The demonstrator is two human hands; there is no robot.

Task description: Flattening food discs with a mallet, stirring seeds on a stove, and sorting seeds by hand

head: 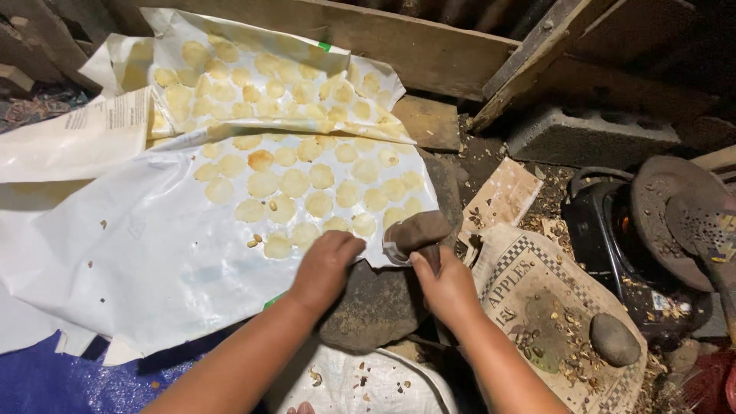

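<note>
Hands meet over a dark flat stone [376, 307] at the sheet's near edge. Her left hand [326, 264] is curled shut, knuckles down on the white plastic sheet [153, 261], just below rows of pale yellow dough discs [307, 180]. The right hand [445, 287] pinches a brown cloth-like wad [418, 232] just above its fingers. Off to its right lie printed cardboard [537, 299] and a round stone [613, 339]
</note>
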